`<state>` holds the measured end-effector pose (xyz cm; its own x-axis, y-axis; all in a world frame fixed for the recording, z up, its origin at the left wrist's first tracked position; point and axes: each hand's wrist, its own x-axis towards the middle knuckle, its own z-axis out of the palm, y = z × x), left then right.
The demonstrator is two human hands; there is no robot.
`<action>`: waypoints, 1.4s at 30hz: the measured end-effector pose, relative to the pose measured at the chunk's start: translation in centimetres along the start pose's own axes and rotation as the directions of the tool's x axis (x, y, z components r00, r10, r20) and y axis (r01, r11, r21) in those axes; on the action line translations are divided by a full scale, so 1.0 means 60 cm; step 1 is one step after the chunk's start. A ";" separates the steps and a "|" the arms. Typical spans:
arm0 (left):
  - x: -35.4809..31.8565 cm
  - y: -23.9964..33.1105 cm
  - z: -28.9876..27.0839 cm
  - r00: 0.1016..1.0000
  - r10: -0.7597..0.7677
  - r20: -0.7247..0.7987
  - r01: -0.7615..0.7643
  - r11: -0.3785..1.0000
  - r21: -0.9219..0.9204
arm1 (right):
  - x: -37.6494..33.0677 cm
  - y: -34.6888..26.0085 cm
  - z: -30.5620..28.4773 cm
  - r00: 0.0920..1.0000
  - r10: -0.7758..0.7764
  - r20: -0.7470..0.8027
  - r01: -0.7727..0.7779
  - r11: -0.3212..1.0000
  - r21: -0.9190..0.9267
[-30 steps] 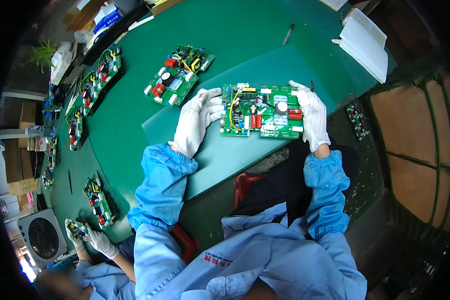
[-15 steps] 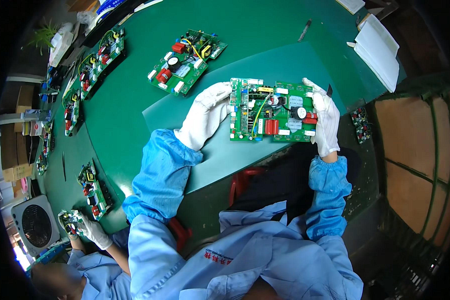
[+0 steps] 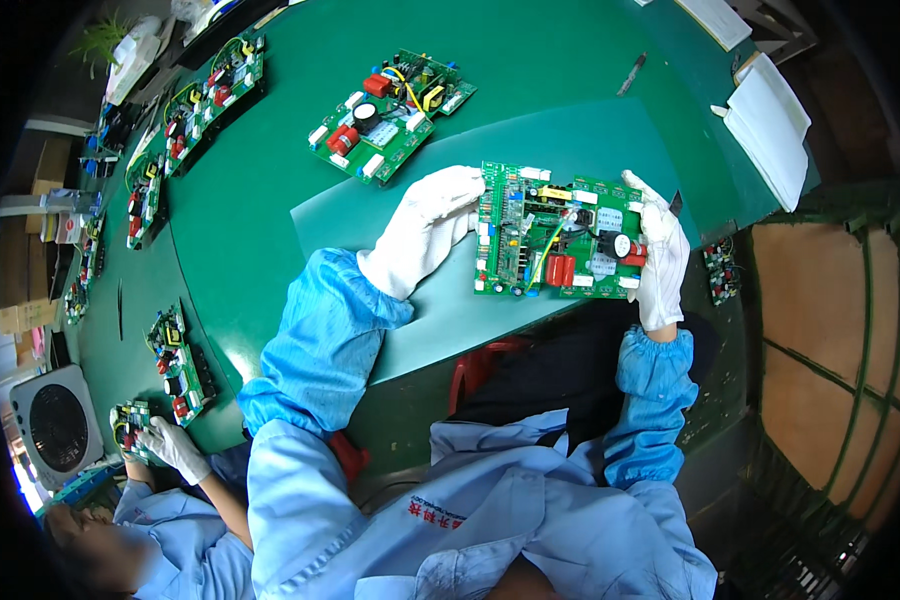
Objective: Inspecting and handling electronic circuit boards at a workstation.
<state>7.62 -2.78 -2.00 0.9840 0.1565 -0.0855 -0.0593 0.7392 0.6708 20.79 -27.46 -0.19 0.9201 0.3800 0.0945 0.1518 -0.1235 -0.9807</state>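
Between my two hands I hold a green circuit board [image 3: 595,275] above the near edge of the table. It carries red blocks, a black round part with a white top and a yellow-green wire. My left hand [image 3: 422,228], in a white glove, grips its left edge; the fingertips are partly hidden behind the board. My right hand [image 3: 662,255], gloved too, is closed around the right edge, thumb toward the top corner. Beyond my left hand, a similar board assembly [image 3: 395,115] lies on the green table [image 3: 530,60].
A translucent sheet [image 3: 335,215] lies under my hands. A black pen [image 3: 632,75] and white papers [image 3: 767,130] are toward the far right. More boards [image 3: 180,365] stand along the left. A co-worker's gloved hand [image 3: 175,450] holds another board, near a fan [image 3: 60,428].
The board in my hands has shifted slightly right and down in the view and tilted a little. The whole scene has also moved slightly. Both hands keep their hold.
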 end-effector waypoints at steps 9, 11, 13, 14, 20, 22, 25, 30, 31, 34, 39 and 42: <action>-0.003 -0.001 -0.009 0.995 -0.020 0.100 0.026 0.998 -0.061 | -0.001 -0.010 0.003 1.000 -0.005 0.005 0.006 0.998 -0.068; -0.001 -0.002 -0.013 0.994 -0.029 0.106 0.034 0.998 -0.048 | -0.003 -0.016 0.006 1.000 -0.029 0.012 0.030 0.998 -0.062; -0.001 -0.006 -0.018 0.994 -0.037 0.106 0.042 0.998 -0.051 | -0.003 -0.015 0.006 1.000 -0.016 0.015 0.016 0.999 -0.037; -0.001 -0.009 -0.020 0.994 -0.039 0.103 0.046 0.997 -0.062 | -0.003 -0.015 0.006 1.000 -0.009 0.016 0.009 1.000 -0.025; -0.002 -0.006 -0.017 0.992 -0.038 0.117 0.044 0.998 -0.049 | -0.004 -0.019 0.005 0.999 -0.039 0.036 0.042 0.994 -0.100; -0.001 -0.008 -0.018 0.991 -0.026 0.128 0.033 0.998 -0.051 | -0.005 -0.021 0.006 0.999 -0.029 0.034 0.033 0.992 -0.123; 0.000 -0.011 -0.023 0.989 -0.019 0.149 0.028 0.998 -0.061 | -0.005 -0.022 0.005 0.999 -0.022 0.038 0.026 0.992 -0.126; -0.002 -0.004 -0.001 0.997 -0.064 0.046 0.066 0.997 -0.045 | -0.004 -0.016 0.003 0.999 -0.026 0.042 0.028 0.998 -0.056; -0.002 -0.003 -0.001 0.997 -0.060 0.053 0.062 0.997 -0.040 | -0.005 -0.018 0.005 0.999 -0.028 0.042 0.030 0.999 -0.037; -0.002 -0.002 0.000 0.997 -0.053 0.055 0.055 0.998 -0.040 | -0.005 -0.016 0.005 0.999 -0.034 0.042 0.035 0.999 -0.008; 0.001 -0.007 -0.021 0.987 -0.035 0.158 0.054 0.992 -0.117 | -0.006 -0.009 0.000 0.998 -0.054 0.041 0.055 0.998 -0.011; -0.002 -0.005 -0.015 0.993 -0.042 0.107 0.055 0.991 -0.124 | -0.009 -0.011 0.001 0.999 -0.038 0.032 0.037 0.999 0.033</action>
<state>7.39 -2.45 -2.86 0.9979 0.0545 -0.0345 -0.0252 0.8223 0.5685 20.18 -27.50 0.42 0.9017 0.4133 0.1267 0.1741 -0.0788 -0.9816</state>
